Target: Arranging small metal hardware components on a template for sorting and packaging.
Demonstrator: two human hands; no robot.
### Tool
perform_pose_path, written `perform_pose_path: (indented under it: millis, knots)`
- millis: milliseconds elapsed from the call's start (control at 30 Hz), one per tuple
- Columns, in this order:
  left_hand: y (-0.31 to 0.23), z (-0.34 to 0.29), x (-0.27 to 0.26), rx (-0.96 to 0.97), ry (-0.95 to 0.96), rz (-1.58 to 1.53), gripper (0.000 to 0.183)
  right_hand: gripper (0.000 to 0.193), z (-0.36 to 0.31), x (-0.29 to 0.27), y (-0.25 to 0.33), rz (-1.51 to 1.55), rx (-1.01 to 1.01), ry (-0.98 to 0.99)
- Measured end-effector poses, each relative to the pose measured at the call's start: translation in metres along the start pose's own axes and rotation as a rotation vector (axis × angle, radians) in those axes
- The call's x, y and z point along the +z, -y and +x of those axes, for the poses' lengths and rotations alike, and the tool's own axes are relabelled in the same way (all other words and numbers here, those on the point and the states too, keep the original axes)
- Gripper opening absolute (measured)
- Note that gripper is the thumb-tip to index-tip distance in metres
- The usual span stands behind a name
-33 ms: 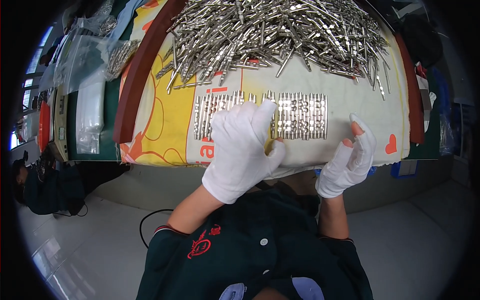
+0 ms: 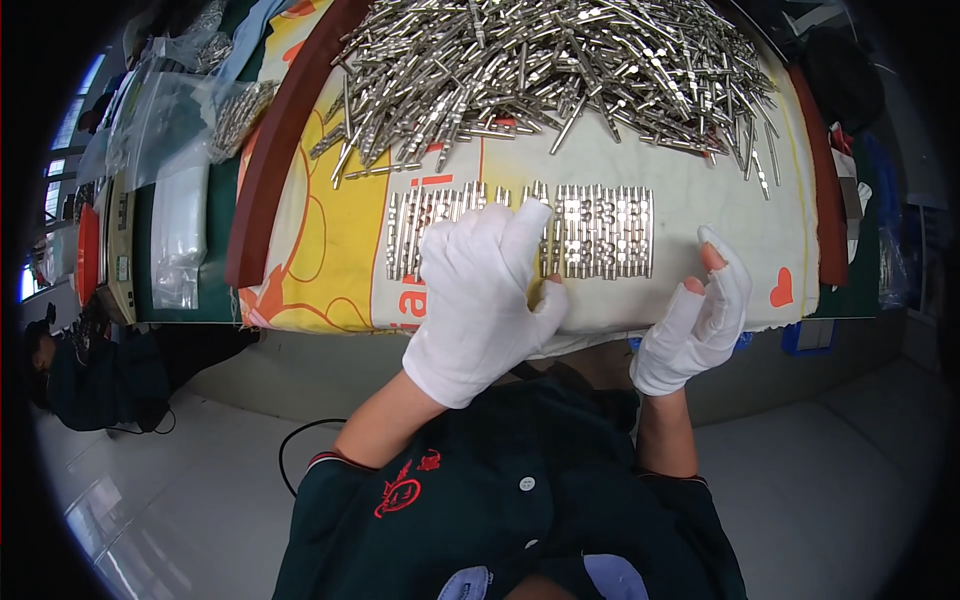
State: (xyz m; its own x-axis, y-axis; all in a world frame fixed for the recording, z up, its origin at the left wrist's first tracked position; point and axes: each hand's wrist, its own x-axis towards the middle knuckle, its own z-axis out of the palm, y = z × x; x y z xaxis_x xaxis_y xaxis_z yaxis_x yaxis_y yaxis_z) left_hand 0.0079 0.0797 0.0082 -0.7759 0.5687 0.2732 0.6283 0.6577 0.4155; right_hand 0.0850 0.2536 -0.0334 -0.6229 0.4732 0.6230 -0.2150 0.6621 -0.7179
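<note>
My left hand (image 2: 480, 295), in a white glove with bare fingertips, lies over a row of short metal rods. Its index finger reaches onto the rods and its thumb stands apart near their lower ends; the other fingers curl down, their tips hidden. Right of it, grooved silvery rods (image 2: 605, 232) lie side by side, upright in the view. More rods (image 2: 405, 235) of the row show left of the hand. My right hand (image 2: 697, 320), gloved the same way, hovers by the table's front edge, right of the row, its fingers loosely bent and apart with nothing seen in them.
A large heap of loose metal rods (image 2: 560, 75) covers the far part of the patterned cloth (image 2: 340, 240). Dark red rails (image 2: 265, 200) border the work area on both sides. Clear plastic bags (image 2: 180, 230) lie at the left. Another person (image 2: 100, 370) is at the far left.
</note>
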Motion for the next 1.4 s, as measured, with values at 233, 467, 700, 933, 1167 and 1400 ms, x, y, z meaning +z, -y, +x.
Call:
perform_pose_path:
  millis: [233, 467, 700, 933, 1167, 1400]
  knots:
    - [-0.005, 0.003, 0.003, 0.011, 0.020, -0.017, 0.066, 0.032, 0.000, -0.001, 0.001, 0.017, 0.015, 0.010]
    - [-0.005, 0.003, 0.007, 0.016, 0.014, 0.001, 0.066, 0.032, 0.001, 0.000, 0.001, 0.033, 0.009, 0.003]
    - [-0.013, 0.010, 0.007, 0.032, 0.032, -0.016, 0.064, 0.030, 0.002, 0.001, 0.002, 0.010, 0.004, 0.014]
    - [-0.011, 0.012, 0.011, 0.063, 0.021, -0.003, 0.063, 0.029, 0.002, 0.002, -0.001, 0.020, -0.020, -0.015]
    - [-0.020, 0.017, 0.017, 0.079, 0.037, -0.004, 0.065, 0.029, 0.001, 0.000, -0.001, 0.033, 0.001, -0.010]
    - [-0.020, 0.018, 0.021, 0.107, 0.022, -0.021, 0.066, 0.029, 0.001, -0.002, -0.001, 0.046, 0.011, -0.022]
